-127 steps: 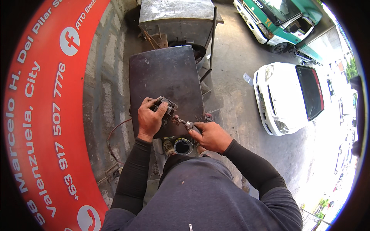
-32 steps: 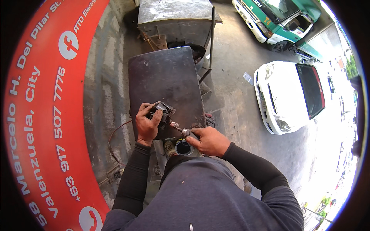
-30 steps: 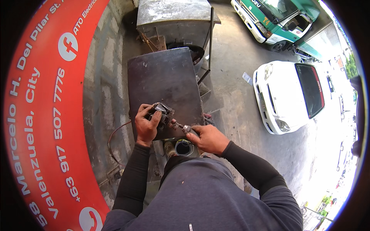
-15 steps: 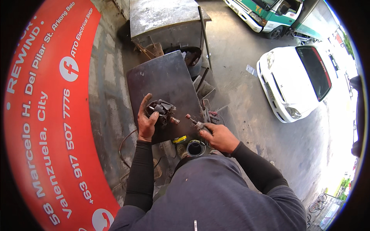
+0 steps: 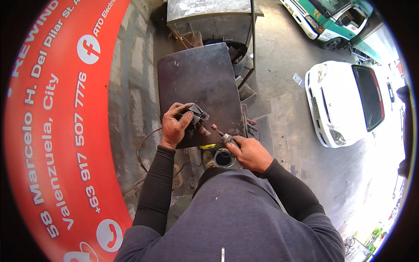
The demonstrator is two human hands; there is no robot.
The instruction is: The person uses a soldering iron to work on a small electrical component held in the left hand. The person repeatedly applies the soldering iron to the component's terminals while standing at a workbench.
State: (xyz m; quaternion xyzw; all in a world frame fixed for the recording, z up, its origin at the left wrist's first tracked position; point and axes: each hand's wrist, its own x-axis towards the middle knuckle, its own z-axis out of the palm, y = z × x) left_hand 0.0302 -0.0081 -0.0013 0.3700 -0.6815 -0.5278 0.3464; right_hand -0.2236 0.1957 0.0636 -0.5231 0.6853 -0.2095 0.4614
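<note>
My left hand (image 5: 173, 127) is closed around a dark metal rotor (image 5: 199, 115), apparently from an alternator, above the near part of a dark tabletop (image 5: 196, 76). A ribbed, coppery end of the rotor points toward my right hand. In my right hand (image 5: 253, 153) is a small rotary grinder (image 5: 228, 138), gripped along its body, with the thumb on top. Its thin shaft carries a reddish grinding stone (image 5: 214, 126), which sits close to the rotor's coppery end with a small gap between them. Whether the stone is spinning I cannot tell.
Below the table's near edge stand a round can (image 5: 224, 158) and a yellow item (image 5: 207, 146). A large red sign (image 5: 65, 131) and a block wall (image 5: 135, 87) flank the left. Beyond are a metal cabinet (image 5: 209, 22), a white car (image 5: 336, 102) and a green-white truck (image 5: 327, 19).
My left hand has turned the rotor, its raised finger now folded over it. Rotor and grinding stone are nearer each other. The whole view has shifted slightly.
</note>
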